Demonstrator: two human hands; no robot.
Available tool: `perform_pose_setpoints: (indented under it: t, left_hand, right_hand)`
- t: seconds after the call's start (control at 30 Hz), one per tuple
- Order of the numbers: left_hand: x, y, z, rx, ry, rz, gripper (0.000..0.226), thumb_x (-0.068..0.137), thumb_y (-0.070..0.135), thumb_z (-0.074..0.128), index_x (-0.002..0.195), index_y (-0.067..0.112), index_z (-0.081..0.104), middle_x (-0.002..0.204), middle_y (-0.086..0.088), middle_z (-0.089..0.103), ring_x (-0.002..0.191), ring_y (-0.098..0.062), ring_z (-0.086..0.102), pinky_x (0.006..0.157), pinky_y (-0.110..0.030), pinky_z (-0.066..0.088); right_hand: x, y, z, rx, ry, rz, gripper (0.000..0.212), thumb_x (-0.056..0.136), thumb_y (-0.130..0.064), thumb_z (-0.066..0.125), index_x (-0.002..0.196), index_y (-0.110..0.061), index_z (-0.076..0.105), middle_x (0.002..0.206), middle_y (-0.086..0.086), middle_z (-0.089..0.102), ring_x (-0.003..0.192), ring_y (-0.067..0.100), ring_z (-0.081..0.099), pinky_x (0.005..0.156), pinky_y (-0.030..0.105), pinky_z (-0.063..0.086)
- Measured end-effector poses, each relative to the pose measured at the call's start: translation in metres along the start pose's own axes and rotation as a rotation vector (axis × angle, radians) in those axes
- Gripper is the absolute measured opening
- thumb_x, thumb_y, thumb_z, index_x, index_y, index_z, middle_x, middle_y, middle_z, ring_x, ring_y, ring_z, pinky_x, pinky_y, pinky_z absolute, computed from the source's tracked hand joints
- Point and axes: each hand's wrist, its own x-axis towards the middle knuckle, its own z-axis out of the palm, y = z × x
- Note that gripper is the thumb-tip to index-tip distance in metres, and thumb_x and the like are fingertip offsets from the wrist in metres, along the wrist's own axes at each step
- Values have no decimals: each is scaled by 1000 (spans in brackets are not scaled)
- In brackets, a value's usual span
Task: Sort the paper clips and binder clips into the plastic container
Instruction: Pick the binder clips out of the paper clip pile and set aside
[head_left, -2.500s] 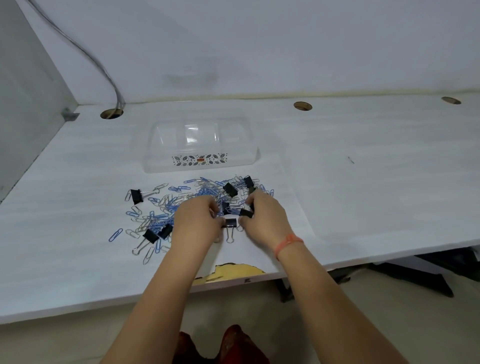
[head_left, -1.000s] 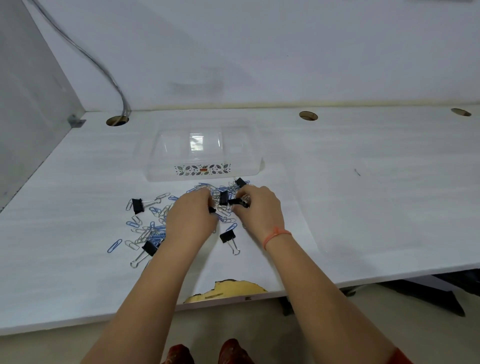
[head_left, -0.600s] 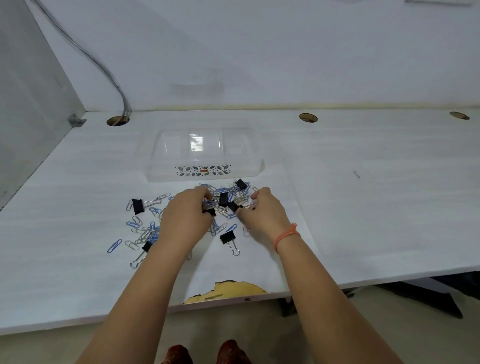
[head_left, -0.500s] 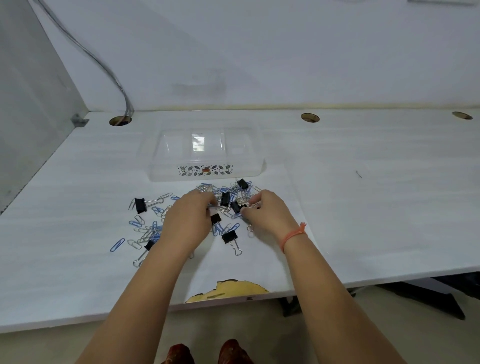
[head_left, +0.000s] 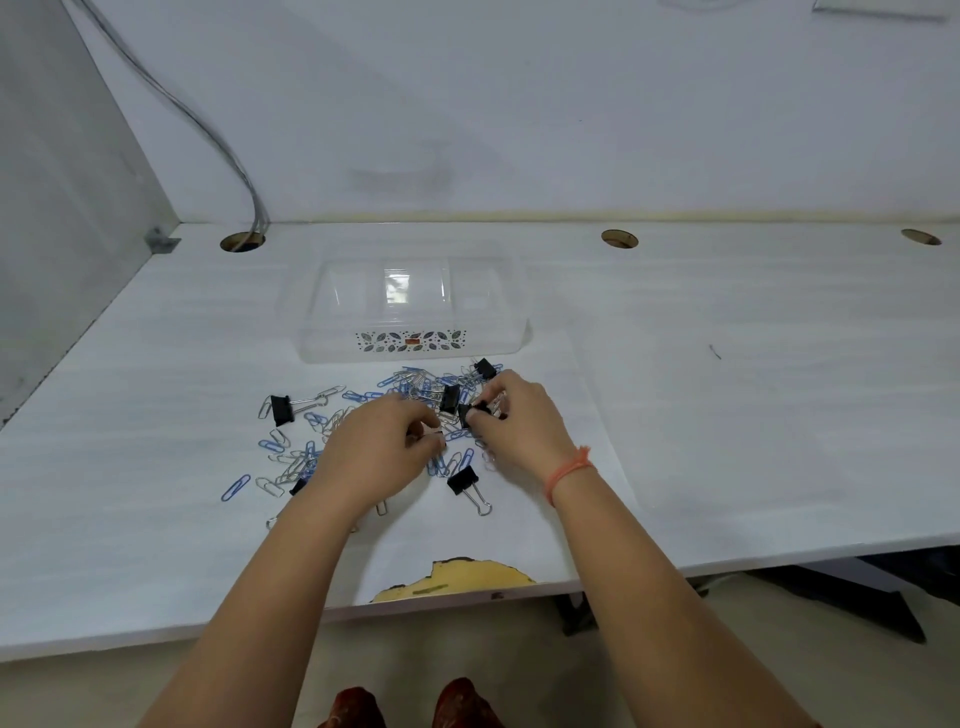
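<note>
Nearest the camera, a ragged yellow patch of chipped laminate (head_left: 457, 579) marks the front edge of the white counter (head_left: 753, 415), just as it did half a second ago. Beyond it a lone black binder clip with wire handles (head_left: 464, 481) lies flat on the counter between the two forearms, in the same spot as before.

The left hand (head_left: 376, 457) rests knuckles up over the middle of the scatter, its fingers curled under; what they grip, if anything, cannot be told. It has barely shifted since the earlier frame. The right hand (head_left: 519, 421), with an orange thread band (head_left: 569, 470) at the wrist, has its fingertips pinched on a small black binder clip (head_left: 467, 413) at the heap's right side; a moment ago the fingers were only closing round it.

The scattered blue and silver wire paper clips (head_left: 291, 457) spread left of the hands, with another black binder clip (head_left: 280, 409) at the far left edge of the scatter, unmoved. Two more black clips sit just beyond the right hand's fingers.

Farther back, the clear rectangular plastic container with a leaf-patterned label (head_left: 410, 343) stands near the far edge of the heap, unchanged, and looks to hold no clips. Behind it, grey cables (head_left: 249, 208) drop into a round hole by the wall.
</note>
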Motion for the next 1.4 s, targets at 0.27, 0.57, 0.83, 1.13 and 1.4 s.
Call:
perform_pose_setpoints:
  t: [0.27,0.57,0.83,1.13,1.4]
  left_hand:
    - [7,14,3,33,10,-100,6,78,18,63,83,20,65,85,5,66,80,-18,58,64,-28,46]
    - [-1,14,1,-69,128,-140,14,87,16,53,99,20,59,87,4,61,83,-19,56,67,-28,39]
    - [-8,20,-16,-923,85,-494,20,87,9,46,70,9,58,55,-3,41,41,-14,24,42,-19,20]
    - [-15,28,3,-728,110,-230,12,84,21,66,72,19,68,52,1,39,45,-13,32,47,-23,28]
    - [-12,30,4,-1266,78,-491,40,85,35,66,61,15,39,53,-1,31,43,-13,26,37,-19,23]
  right_hand:
    - [-6,3,-24,1354,-157,446,23,95,-19,51,74,-12,51,67,4,52,31,4,30,27,13,21]
    - [-6,21,-16,1723,-224,570,11,85,-10,43,74,-9,47,65,10,63,32,8,35,25,16,26]
    - [-12,-3,-25,54,97,-13,20,94,-20,46,94,-12,64,72,-2,60,67,15,57,56,23,40]
    - [-6,-18,-31,228,28,-44,25,95,-19,46,98,-6,67,77,2,63,62,7,63,51,19,41]
    - [-10,-6,-37,1275,-113,423,44,98,-38,41,67,-9,55,56,1,44,32,5,31,27,12,20]
